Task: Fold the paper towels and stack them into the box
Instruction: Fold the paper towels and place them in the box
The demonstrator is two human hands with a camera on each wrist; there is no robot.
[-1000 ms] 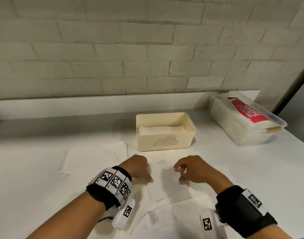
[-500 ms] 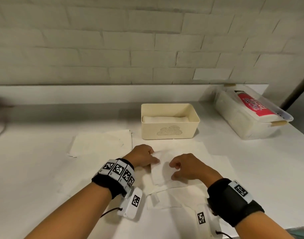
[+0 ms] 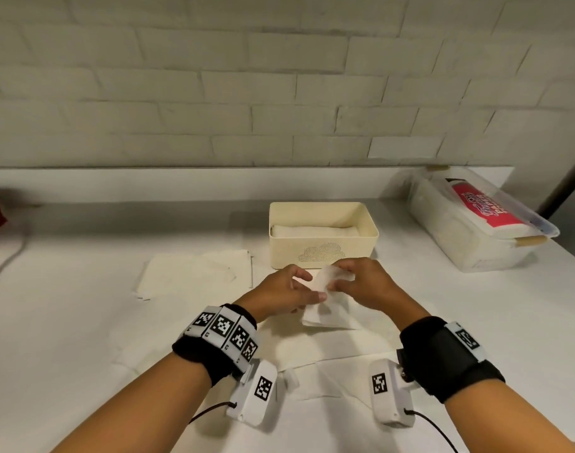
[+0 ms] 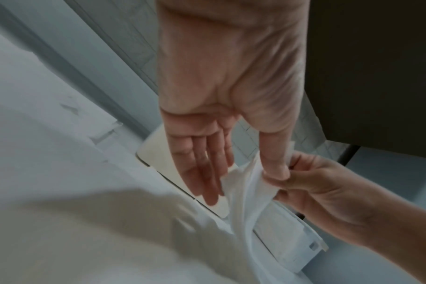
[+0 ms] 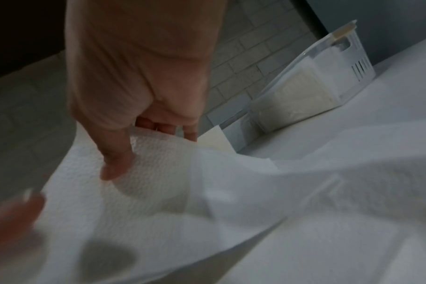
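Both hands held one towel [image 3: 325, 300] just before the box [image 3: 323, 237]: right hand [image 3: 366, 286] pinched it, left hand [image 3: 279, 294] thumb-pinched, fingers straight. Thin, limp, likely tearable; best taken lightly by corners.

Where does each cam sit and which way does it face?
Head: worn on the head, looks forward and down at the cream plastic box; both forearms and hands show.
Left wrist: looks along the left hand to the white paper towel; the right hand shows too.
Right wrist: looks along the right hand, thumb on the towel.
All three share the towel.
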